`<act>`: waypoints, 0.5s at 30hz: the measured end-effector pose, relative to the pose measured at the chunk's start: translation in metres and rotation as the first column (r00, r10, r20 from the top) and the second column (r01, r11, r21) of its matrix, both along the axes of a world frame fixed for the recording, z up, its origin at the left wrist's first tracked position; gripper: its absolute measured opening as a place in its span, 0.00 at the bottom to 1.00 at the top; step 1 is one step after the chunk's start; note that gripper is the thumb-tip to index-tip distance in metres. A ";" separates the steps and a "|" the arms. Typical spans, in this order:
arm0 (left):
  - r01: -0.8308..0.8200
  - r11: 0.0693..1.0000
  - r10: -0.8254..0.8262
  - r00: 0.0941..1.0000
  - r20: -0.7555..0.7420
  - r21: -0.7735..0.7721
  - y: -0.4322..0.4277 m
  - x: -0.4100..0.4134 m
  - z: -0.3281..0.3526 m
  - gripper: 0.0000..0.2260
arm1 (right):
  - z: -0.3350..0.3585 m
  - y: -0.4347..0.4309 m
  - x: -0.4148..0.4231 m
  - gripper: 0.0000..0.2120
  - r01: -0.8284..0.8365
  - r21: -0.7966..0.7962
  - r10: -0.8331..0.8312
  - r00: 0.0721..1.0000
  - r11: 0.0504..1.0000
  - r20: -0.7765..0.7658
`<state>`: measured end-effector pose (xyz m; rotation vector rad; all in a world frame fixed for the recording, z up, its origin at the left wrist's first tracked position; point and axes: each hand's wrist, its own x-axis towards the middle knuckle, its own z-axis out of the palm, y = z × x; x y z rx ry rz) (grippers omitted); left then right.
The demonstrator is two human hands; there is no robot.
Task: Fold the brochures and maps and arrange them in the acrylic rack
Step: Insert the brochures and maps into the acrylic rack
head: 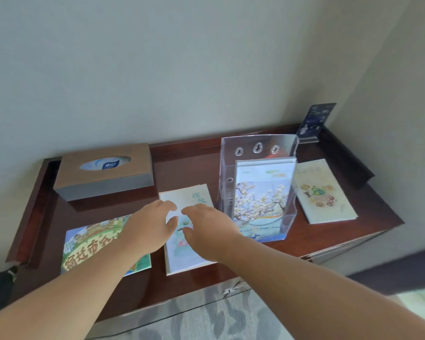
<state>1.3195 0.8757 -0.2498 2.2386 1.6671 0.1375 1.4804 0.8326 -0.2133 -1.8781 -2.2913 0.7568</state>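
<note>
Both hands over pale folded brochure [182, 251] lying flat just left of acrylic rack [257, 153]. Left hand [149, 229] and right hand [207, 231] loosely spread, fingers curled, holding nothing; contact with brochure unclear. Blossom brochure [260, 200] upright in rack. Cartoon map [93, 244] farther left; fruit brochure [322, 192] right of rack.

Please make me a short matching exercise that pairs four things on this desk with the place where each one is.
Things:
1. blossom brochure
2. tissue box
3. cartoon map
4. fruit leaflet

Places:
A. flat on the desk, right of the clear rack
B. back left, near the wall
C. standing in the rack's front pocket
D. front left, partly under the left forearm

Pairs: 1-C, 2-B, 3-D, 4-A
</note>
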 end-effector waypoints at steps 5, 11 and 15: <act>0.035 0.999 -0.036 0.998 -0.047 -0.039 -0.030 0.037 0.007 0.13 | 0.017 -0.027 0.043 0.17 0.036 0.030 -0.035 0.999 0.999 -0.018; 0.048 0.998 -0.050 0.997 -0.054 -0.034 -0.071 0.096 0.013 0.11 | 0.024 -0.061 0.107 0.16 0.017 0.059 -0.015 0.999 0.998 -0.037; 0.081 0.996 -0.083 0.995 -0.057 -0.037 -0.100 0.154 0.016 0.10 | 0.025 -0.086 0.168 0.16 0.035 0.091 -0.029 0.997 0.995 -0.070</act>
